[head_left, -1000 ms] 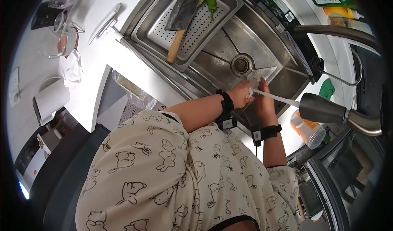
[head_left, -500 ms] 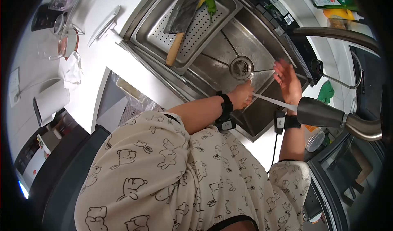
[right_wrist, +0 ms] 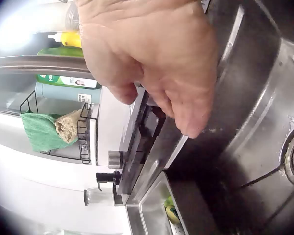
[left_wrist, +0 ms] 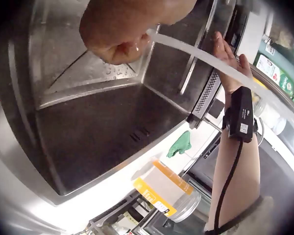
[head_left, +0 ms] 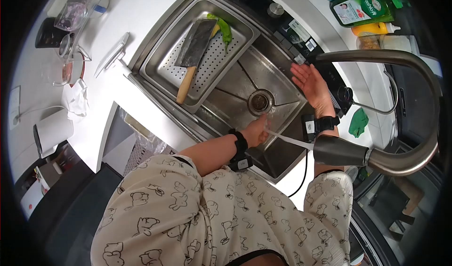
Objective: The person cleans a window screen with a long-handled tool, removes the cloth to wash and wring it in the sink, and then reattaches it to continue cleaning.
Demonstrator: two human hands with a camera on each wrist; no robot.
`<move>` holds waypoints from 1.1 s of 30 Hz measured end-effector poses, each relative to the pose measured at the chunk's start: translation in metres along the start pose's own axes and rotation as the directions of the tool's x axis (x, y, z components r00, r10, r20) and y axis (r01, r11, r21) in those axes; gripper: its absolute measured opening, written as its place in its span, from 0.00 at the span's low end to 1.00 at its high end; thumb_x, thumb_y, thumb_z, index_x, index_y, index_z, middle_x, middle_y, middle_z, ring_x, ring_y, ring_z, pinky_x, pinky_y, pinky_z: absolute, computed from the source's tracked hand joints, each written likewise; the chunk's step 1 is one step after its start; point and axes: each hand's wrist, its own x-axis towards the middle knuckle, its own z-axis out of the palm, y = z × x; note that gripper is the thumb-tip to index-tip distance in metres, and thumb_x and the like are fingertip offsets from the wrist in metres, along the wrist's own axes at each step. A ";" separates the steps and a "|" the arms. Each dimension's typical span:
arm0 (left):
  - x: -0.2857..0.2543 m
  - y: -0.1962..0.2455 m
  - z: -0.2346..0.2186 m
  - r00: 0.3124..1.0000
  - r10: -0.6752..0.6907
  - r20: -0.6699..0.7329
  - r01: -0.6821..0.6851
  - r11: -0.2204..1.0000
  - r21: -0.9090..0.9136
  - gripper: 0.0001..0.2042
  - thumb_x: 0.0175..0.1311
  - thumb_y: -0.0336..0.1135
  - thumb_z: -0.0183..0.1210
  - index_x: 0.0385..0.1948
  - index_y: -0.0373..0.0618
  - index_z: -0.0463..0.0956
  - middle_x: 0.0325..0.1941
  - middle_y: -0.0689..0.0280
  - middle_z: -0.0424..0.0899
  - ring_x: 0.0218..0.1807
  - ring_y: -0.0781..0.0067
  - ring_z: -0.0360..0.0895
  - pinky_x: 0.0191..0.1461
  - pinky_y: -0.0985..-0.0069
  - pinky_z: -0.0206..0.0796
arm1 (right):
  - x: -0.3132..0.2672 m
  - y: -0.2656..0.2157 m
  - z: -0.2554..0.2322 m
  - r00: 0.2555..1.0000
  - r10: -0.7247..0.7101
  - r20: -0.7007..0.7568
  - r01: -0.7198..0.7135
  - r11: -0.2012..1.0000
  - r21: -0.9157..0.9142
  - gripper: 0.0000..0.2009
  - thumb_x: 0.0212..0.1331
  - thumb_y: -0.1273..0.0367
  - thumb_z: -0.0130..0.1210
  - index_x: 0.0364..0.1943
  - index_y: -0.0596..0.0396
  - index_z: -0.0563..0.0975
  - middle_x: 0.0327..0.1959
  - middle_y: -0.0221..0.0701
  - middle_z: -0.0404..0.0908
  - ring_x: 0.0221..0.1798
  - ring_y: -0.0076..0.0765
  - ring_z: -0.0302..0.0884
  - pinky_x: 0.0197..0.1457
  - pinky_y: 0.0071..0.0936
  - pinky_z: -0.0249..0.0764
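Under the water stream [head_left: 292, 141] in the head view, my left hand [head_left: 256, 130] hangs over the sink [head_left: 278, 115] with curled fingers. The left wrist view shows it as a loose fist, wet, with nothing seen inside it. The stream comes from the dark spray head of a curved metal faucet [head_left: 339, 151]. My right hand [head_left: 310, 84] is apart from the water, over the sink's far right edge beside the dark control panel. Its fingers are extended and hold nothing. A round drain [head_left: 260, 102] lies just beyond my left hand.
A perforated steel tray [head_left: 165, 77] sits over the sink's left part, holding a cleaver [head_left: 195, 44] and green peppers [head_left: 225, 32]. A green dish soap bottle [head_left: 362, 7] stands at the back right. A green cloth [head_left: 359, 122] and a clear jar with an orange label [left_wrist: 166, 188] are to the right.
My right hand has moved away from the left hand and the stream, outward to the sink's far right edge. The left hand stays at the water. The head view has shifted somewhat.
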 end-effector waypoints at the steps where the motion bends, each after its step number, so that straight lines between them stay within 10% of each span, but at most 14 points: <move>1: -0.009 0.003 0.003 0.991 -0.122 -0.052 0.121 0.992 -0.026 0.15 0.67 0.50 0.39 0.39 0.52 0.70 0.29 0.71 0.69 0.28 0.79 0.67 0.21 0.82 0.59 | 0.001 -0.002 0.001 1.000 0.002 0.003 -0.002 1.000 0.001 0.19 0.63 0.57 0.41 0.46 0.60 0.66 0.52 0.42 0.71 0.55 0.40 0.67 0.57 0.34 0.62; 7: -0.007 -0.003 0.010 0.998 -0.007 0.069 0.007 1.000 0.001 0.18 0.67 0.52 0.36 0.41 0.52 0.70 0.35 0.69 0.70 0.42 0.70 0.69 0.49 0.64 0.68 | 0.004 0.001 0.009 0.999 -0.013 -0.030 0.015 0.998 0.067 0.14 0.62 0.60 0.43 0.36 0.59 0.69 0.48 0.43 0.73 0.54 0.40 0.70 0.53 0.29 0.66; 14: -0.013 0.004 0.007 1.000 0.014 -0.002 -0.014 0.993 -0.121 0.13 0.64 0.49 0.46 0.42 0.55 0.70 0.31 0.73 0.68 0.24 0.88 0.60 0.18 0.91 0.47 | -0.002 -0.003 0.021 0.996 -0.005 -0.093 0.022 0.982 0.187 0.17 0.62 0.60 0.42 0.42 0.64 0.67 0.51 0.45 0.70 0.56 0.40 0.67 0.54 0.29 0.66; 23: -0.022 0.014 0.011 0.997 0.062 0.042 -0.060 0.998 -0.033 0.18 0.63 0.57 0.42 0.19 0.57 0.59 0.14 0.79 0.56 0.14 0.86 0.49 0.14 0.86 0.38 | -0.039 0.043 0.002 0.979 -0.155 -0.132 0.158 0.987 0.014 0.20 0.64 0.59 0.39 0.54 0.59 0.65 0.56 0.38 0.68 0.55 0.36 0.68 0.54 0.27 0.65; 28: -0.037 0.019 0.017 0.986 0.130 0.101 -0.135 0.990 0.048 0.20 0.64 0.58 0.38 0.17 0.58 0.56 0.13 0.79 0.53 0.13 0.85 0.47 0.14 0.84 0.36 | -0.094 0.085 0.018 0.959 0.027 -0.283 -0.127 0.932 -0.340 0.16 0.62 0.62 0.42 0.50 0.54 0.70 0.46 0.28 0.75 0.46 0.24 0.72 0.46 0.20 0.67; 33: -0.041 0.014 0.012 0.981 0.099 0.164 -0.124 0.981 0.148 0.20 0.64 0.59 0.36 0.21 0.57 0.63 0.16 0.76 0.62 0.14 0.83 0.55 0.14 0.85 0.44 | -0.124 0.134 0.045 0.973 -0.011 -0.232 -0.107 0.865 -0.491 0.15 0.62 0.60 0.45 0.46 0.55 0.72 0.37 0.26 0.75 0.40 0.21 0.71 0.39 0.18 0.70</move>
